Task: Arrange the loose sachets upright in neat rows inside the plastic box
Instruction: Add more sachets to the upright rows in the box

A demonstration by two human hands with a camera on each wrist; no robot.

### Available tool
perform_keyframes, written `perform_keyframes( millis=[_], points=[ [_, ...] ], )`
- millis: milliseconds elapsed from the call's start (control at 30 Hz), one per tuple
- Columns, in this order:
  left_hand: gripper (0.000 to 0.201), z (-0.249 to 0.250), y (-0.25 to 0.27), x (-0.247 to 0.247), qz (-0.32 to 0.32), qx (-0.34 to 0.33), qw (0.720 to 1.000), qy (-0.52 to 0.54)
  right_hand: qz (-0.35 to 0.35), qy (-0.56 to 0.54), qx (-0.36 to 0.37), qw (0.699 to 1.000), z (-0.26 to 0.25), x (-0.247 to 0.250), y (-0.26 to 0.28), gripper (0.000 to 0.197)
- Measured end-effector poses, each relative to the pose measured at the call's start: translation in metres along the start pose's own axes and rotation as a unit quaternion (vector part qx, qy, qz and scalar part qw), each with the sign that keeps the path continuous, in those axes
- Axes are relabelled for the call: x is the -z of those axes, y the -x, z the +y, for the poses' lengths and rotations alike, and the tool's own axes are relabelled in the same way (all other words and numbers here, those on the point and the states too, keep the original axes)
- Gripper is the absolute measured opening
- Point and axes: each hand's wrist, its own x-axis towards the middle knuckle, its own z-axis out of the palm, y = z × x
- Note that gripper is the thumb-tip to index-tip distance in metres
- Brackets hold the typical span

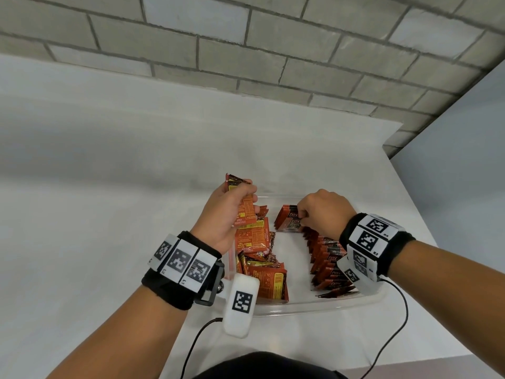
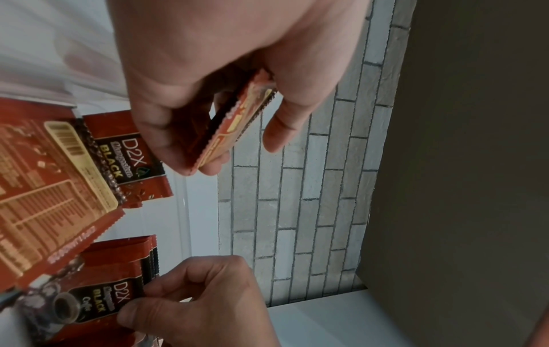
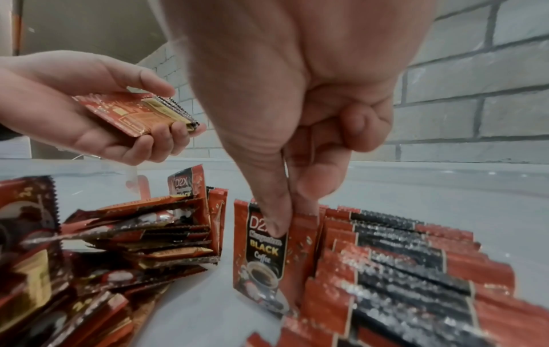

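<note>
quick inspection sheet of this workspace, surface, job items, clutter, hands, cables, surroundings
surface: white table.
job's things: clear plastic box; upright row along its right side; loose pile on its left.
clutter: nothing seen.
grippers: left hand holds a small stack of sachets above the box; right hand pinches the front sachet of the row.
cables: black wrist cables trail over the table's near edge.
surroundings: grey brick wall behind.
</note>
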Motion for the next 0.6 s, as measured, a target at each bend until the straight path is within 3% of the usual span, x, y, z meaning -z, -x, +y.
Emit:
perform_keyframes(
  millis=[267,600],
  points=[
    [0.01,-0.0001,0.0005,0.0006,-0.001,0.002,1.0,0.004,0.014,0.087,0.018,0.996,-0.0025,0.0033,0.0006,0.012],
    [0.013,0.0004,0.0021,-0.0006,-0.008,-0.001,1.0,0.013,0.046,0.07,0.012,0.996,0.0008,0.0026,-0.0004,0.02]
  ],
)
